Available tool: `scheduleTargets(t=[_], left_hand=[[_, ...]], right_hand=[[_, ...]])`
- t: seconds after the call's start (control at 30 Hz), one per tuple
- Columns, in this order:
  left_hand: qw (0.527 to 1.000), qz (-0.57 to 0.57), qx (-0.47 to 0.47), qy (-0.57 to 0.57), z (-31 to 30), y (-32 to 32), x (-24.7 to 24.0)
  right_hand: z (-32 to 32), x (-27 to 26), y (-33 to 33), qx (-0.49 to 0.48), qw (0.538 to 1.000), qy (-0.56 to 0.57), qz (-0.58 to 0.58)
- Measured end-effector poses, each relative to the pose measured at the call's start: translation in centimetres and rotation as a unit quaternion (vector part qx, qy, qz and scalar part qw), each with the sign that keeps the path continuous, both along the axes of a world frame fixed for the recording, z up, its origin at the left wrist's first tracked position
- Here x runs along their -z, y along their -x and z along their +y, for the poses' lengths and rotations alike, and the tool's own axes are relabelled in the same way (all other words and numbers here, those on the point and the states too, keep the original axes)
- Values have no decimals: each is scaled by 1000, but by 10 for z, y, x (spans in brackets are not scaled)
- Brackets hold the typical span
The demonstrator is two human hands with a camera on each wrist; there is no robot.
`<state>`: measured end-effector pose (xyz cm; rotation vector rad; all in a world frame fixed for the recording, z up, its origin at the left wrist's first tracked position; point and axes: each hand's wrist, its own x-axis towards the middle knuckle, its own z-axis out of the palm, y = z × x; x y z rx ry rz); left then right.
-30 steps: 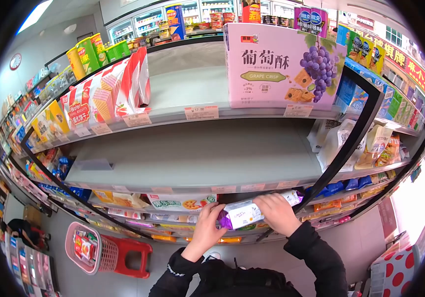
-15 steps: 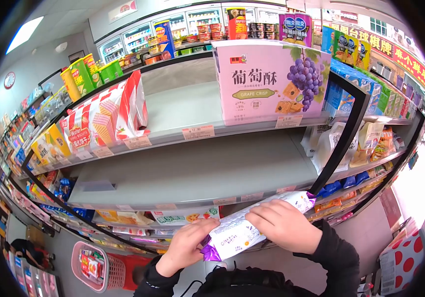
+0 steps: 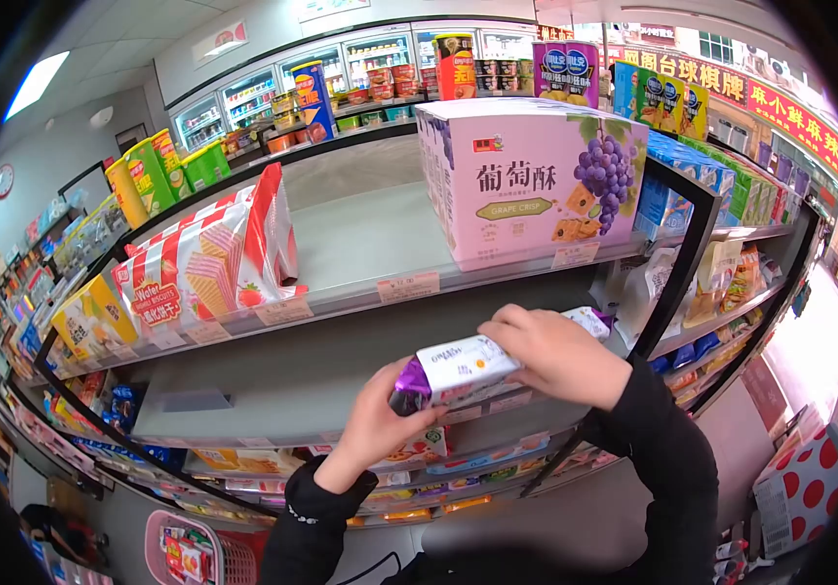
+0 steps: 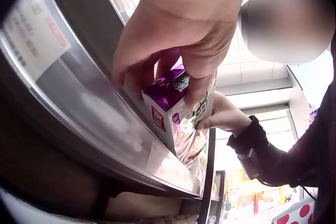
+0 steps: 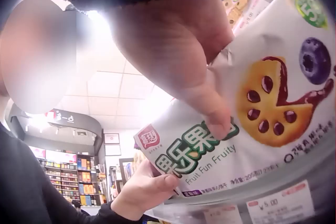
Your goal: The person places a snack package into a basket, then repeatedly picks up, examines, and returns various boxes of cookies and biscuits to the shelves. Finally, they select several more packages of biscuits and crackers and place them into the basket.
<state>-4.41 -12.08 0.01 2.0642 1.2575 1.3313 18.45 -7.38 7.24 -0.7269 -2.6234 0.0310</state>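
Note:
A long white and purple biscuit packet (image 3: 467, 367) is held at the edge of the middle shelf in the head view. The left hand (image 3: 376, 417) grips its purple left end, with the thumb on the near side. Over the packet's top, toward its right part, the right hand (image 3: 553, 353) curls its fingers. In the right wrist view the packet (image 5: 283, 98) shows a cookie and blueberry picture, with the right thumb pressed on the green lettering. The left wrist view shows the left fingers and thumb around the purple end of the packet (image 4: 167, 91).
On the top shelf stand a pink grape crisp box (image 3: 536, 195) and red and white wafer bags (image 3: 206, 258). The middle shelf (image 3: 272, 375) holds white bags (image 3: 655, 292) at its right, behind a black frame post (image 3: 680, 273). A pink basket (image 3: 229, 561) stands at lower left.
Both hands have lifted the packet from below the middle shelf up to its front edge, turning its printed side. The head view has shifted, and the basket now sits lower in it.

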Motion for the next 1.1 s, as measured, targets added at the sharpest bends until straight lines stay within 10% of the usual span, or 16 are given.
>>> scheduleTargets(t=[0.17, 0.37, 0.73, 1.1], left_hand=[[991, -13, 0, 130, 14, 9, -5], [953, -147, 28, 264, 28, 20, -5], [935, -218, 17, 278, 54, 27, 9], [927, -229, 33, 296, 57, -9, -9]], right_hand=[[31, 9, 3, -38, 999, -10, 9], [20, 34, -38, 177, 960, -132, 172], [41, 86, -63, 174, 850, 229, 441], [85, 102, -67, 222, 868, 152, 417]])
